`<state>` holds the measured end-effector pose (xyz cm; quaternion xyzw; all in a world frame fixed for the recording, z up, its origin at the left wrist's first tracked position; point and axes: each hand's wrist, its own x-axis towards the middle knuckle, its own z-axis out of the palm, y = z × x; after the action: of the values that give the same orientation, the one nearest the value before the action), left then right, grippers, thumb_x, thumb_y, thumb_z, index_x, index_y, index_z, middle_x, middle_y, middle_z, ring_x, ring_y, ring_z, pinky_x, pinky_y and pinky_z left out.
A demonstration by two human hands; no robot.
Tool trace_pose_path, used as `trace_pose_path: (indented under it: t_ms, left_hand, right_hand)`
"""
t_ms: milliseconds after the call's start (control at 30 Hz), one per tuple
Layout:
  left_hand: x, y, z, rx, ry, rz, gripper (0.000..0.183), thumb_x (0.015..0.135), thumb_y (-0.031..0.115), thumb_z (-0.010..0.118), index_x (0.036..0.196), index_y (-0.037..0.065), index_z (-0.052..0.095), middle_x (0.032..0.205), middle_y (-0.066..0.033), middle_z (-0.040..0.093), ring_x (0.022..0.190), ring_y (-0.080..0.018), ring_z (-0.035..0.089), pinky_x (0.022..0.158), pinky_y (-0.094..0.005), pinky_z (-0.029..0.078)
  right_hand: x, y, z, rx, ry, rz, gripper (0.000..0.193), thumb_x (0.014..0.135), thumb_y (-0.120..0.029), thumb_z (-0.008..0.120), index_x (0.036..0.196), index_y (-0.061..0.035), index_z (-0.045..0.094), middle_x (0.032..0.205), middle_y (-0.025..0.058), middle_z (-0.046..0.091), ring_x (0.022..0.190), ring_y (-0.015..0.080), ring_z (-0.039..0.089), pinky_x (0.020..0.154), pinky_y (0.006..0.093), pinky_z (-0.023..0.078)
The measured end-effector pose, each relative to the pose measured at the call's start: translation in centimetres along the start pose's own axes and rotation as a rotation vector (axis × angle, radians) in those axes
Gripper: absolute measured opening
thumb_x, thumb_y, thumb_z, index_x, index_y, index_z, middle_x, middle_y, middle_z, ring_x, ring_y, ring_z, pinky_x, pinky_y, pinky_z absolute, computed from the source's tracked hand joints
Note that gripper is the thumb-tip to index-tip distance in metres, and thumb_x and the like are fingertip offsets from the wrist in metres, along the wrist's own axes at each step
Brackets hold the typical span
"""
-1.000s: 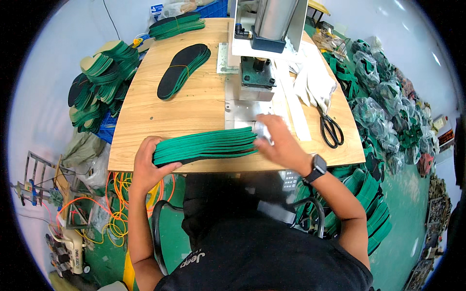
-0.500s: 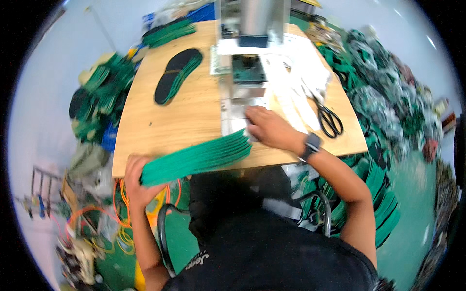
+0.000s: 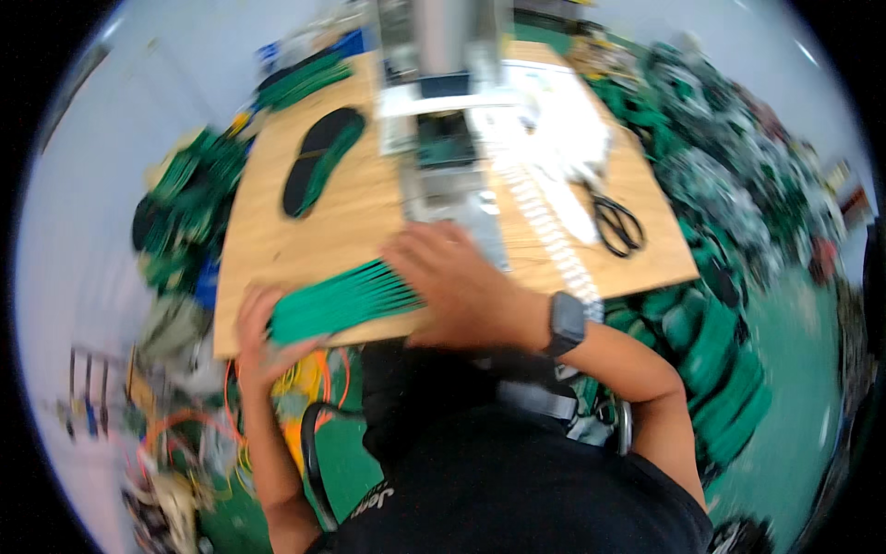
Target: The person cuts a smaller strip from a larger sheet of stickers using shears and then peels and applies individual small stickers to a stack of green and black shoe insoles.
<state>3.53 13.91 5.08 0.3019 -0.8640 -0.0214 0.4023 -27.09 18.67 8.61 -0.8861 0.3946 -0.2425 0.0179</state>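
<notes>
A stack of green insoles (image 3: 341, 303), fanned apart toward its right end, lies level over the table's front edge. My left hand (image 3: 260, 334) is closed around the stack's left end. Over its right end bends my right hand (image 3: 461, 288), a dark watch on the wrist; it is blurred, and its fingers cover the insole tips. Just beyond that hand stands a press machine (image 3: 447, 138) with a metal plate (image 3: 461, 212) at its base. Left of the machine rests a banded bundle of black and green insoles (image 3: 321, 162).
Black-handled scissors (image 3: 618, 226) lie on the wooden table (image 3: 263, 245) at the right, beside a white strip (image 3: 544, 217) running toward the front edge. Another insole stack (image 3: 305, 81) sits at the far left corner. Bagged green heaps (image 3: 729, 166) line the right side. Cables (image 3: 318, 388) tangle on the floor.
My right hand has come from the machine's plate back to the stack's right end. My left hand keeps its hold. The view has shifted slightly, and the white strip now shows reaching the front edge.
</notes>
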Motion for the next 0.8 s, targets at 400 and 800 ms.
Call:
trace_pose_path:
  t_ms: [400,800]
  left_hand:
    - [-0.5,-1.2,2.8,-0.293,-0.034,-0.297,0.068,0.056,0.016,0.084,0.117,0.004,0.058,0.107,-0.0118,0.059,0.099,-0.0268,0.057,0.086,-0.0342,0.045]
    - [-2.6,-2.2,2.4,-0.223,-0.016,-0.225,0.066,0.060,0.029,0.085,0.112,0.006,0.054,0.118,-0.0154,0.050,0.114,-0.0340,0.046,0.097,-0.0406,0.040]
  right_hand:
    - [0.3,2.7,2.6,0.154,0.056,0.139,0.053,0.065,-0.021,0.081,0.108,-0.0028,0.057,0.093,0.0156,0.058,0.090,0.0363,0.054,0.079,0.0412,0.045]
    - [0.0,2.2,4.8,0.158,0.033,0.150,0.072,0.064,-0.024,0.082,0.122,-0.0011,0.047,0.109,0.0203,0.054,0.101,0.0386,0.053,0.087,0.0425,0.044]
